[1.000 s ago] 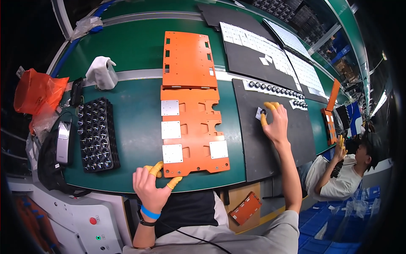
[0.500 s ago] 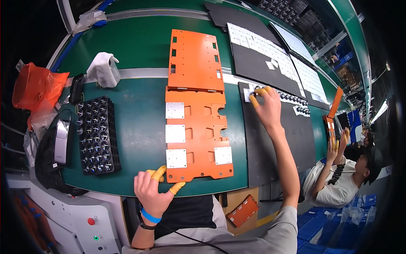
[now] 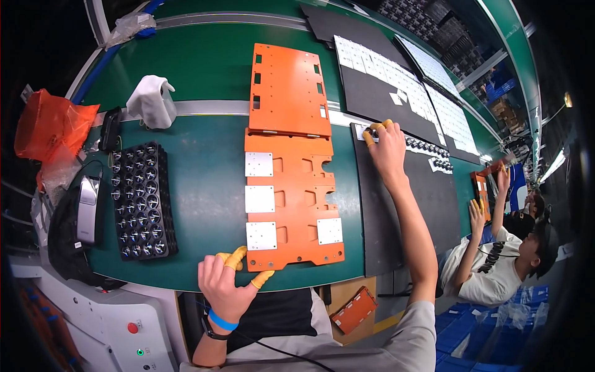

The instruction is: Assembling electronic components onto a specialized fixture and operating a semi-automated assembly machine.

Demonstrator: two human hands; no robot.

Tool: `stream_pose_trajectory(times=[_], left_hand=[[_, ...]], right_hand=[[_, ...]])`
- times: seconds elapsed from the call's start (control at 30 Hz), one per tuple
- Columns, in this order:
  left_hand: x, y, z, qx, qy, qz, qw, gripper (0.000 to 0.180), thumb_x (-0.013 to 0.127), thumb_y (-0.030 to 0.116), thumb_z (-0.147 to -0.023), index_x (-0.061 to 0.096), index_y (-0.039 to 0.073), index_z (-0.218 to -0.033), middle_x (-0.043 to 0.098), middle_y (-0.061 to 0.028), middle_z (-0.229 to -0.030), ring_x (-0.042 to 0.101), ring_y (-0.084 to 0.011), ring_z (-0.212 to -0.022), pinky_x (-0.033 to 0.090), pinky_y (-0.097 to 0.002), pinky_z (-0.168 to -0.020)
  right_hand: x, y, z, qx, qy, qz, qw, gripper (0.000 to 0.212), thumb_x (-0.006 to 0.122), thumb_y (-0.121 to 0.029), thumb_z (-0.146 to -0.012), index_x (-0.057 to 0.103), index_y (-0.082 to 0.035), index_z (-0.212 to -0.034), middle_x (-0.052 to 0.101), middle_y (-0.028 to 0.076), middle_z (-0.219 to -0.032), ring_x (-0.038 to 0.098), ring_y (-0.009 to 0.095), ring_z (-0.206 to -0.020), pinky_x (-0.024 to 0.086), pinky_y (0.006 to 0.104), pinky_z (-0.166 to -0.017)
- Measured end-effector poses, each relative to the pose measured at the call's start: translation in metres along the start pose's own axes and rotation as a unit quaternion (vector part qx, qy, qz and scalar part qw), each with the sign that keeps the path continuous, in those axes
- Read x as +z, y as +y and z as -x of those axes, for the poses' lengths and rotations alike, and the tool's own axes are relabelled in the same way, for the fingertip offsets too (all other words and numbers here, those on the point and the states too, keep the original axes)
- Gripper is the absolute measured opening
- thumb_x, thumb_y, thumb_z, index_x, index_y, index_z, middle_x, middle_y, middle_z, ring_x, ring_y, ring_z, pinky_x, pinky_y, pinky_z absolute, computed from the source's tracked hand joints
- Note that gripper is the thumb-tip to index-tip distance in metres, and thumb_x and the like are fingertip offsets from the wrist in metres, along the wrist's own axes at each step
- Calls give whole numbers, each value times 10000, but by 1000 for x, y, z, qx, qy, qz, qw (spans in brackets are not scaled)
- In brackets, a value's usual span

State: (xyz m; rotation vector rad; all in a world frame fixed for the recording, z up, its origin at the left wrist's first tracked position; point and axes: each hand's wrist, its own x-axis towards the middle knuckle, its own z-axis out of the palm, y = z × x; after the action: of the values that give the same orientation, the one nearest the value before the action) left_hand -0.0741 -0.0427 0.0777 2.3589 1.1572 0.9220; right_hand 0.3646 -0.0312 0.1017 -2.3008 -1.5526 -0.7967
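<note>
A hinged pair of orange panels lies in front of me. The far panel [image 3: 289,90] has rectangular slots. The near panel [image 3: 297,198] carries white square plates [image 3: 260,198], three down its left side and one at lower right. My left hand [image 3: 226,282], with yellow finger covers, touches the near panel's lower left corner, thumb and forefinger spread apart. My right hand [image 3: 389,152] reaches over the black mat [image 3: 403,204], its fingers closed around a small black round part on a white plate [image 3: 360,131]. Its fingers partly hide the part. Similar parts [image 3: 427,149] stand in a row beside it.
Stacked black trays of round parts [image 3: 142,201] and a white cover-like object [image 3: 150,102] stand to the left. Sheets of white plates [image 3: 384,68] lie on black boards at the back right. A co-worker [image 3: 489,266] handles another orange panel at far right.
My right hand's fingers have closed in on the black round part. The left hand stays at the panel corner. The whole view has shifted slightly, and the co-worker's hands have moved.
</note>
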Motion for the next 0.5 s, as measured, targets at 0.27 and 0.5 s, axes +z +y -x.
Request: stream_pose_trajectory(times=[0.27,0.5], left_hand=[[0,0,0,0,0,4,1000,601,904,473,-637,709,34,-999,535,-39,-779,505,-257,-787,394,-393,-710],[-14,7,-12,-31,-38,74,996,517,851,441,-736,708,16,-996,537,-56,-779,501,-271,-777,393,-398,-715]], right_hand=[[-1,-1,-4,5,-2,0,1000,255,801,-190,-799,736,-8,-966,640,117,-953,571,298,-947,461,400,-830],[-63,-54,23,136,-103,-235,957,342,738,-311,-908,723,25,-848,682,170,-770,635,321,-676,497,426,-639]])
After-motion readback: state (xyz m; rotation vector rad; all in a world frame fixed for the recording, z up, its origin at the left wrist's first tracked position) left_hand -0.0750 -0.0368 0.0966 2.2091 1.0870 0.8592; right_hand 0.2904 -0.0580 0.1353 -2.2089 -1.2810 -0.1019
